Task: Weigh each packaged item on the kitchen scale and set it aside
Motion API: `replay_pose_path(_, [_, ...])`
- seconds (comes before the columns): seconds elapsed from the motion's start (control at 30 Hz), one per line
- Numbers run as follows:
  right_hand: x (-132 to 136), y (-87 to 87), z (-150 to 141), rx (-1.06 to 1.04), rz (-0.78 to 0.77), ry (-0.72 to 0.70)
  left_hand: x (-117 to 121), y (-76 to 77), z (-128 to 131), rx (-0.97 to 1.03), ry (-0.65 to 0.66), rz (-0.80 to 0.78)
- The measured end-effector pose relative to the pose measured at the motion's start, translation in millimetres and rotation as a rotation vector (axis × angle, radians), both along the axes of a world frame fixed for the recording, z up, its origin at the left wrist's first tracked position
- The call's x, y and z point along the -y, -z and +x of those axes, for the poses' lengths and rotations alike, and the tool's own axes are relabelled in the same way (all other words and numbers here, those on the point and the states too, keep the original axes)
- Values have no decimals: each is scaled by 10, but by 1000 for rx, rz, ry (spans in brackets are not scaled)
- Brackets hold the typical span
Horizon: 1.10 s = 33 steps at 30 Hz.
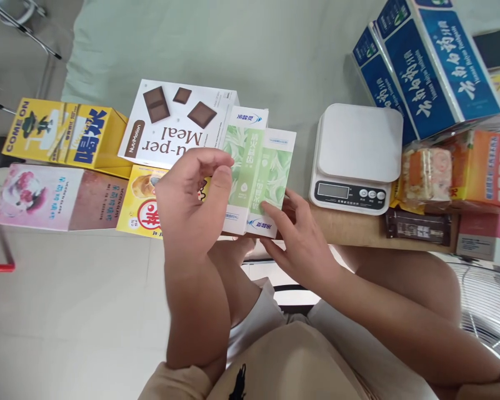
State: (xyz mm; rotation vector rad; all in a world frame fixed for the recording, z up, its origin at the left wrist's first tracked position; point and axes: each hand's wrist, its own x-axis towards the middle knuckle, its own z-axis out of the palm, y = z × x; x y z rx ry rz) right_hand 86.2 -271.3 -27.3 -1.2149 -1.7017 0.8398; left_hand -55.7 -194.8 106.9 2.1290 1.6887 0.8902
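Two slim green-and-white boxes lie side by side near the table's front edge, a left box [240, 161] and a right box [275, 175]. My right hand [302, 236] grips the right box at its near right corner, with one finger on top and the others along the side. My left hand [195, 200] is raised just left of the boxes, its fingers loosely curled with a gap to the thumb and nothing seen between them. Behind it are a white chocolate meal box [175, 119] and a yellow food box [139, 197], partly hidden by the hand.
A white kitchen scale [358, 144] stands right of the boxes. Large blue toothpaste boxes [425, 72] rise behind it. A dark-wrapped bar [419, 226] and packaged snacks [427, 175] lie at right. Yellow [62, 133] and pink [37, 194] boxes are at left.
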Motion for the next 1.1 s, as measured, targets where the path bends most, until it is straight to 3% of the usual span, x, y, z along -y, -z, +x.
replay_pose_path(0.2, [10,-51,61,19,-13,-16,-32,-14,27,30,87,173])
replay_pose_path(0.3, [18,-155,234,-4,57,7,11,-52,225,110,53,302])
replay_pose_path(0.43, [13,-256,597,-65,204,139,117,-55,635,135,17,472])
replay_pose_path(0.5, [25,-259,791,-73,241,216,190,-17,885,253,88,401])
replay_pose_path(0.57, [56,-236,978,-83,259,290,265,65,1149,393,189,138])
replay_pose_path(0.63, [103,-197,1168,-82,255,363,325,207,1415,472,277,-105])
replay_pose_path(0.77, [194,-41,1666,-110,196,527,400,656,1920,549,395,-255])
replay_pose_path(0.87, [199,210,2175,-156,153,768,510,1030,2265,487,398,-408])
replay_pose_path(0.97, [144,563,2649,-109,-11,914,694,1353,2541,268,410,-531])
replay_pose_path(1.1, [91,959,2931,91,-316,769,895,1659,2721,-188,469,-552])
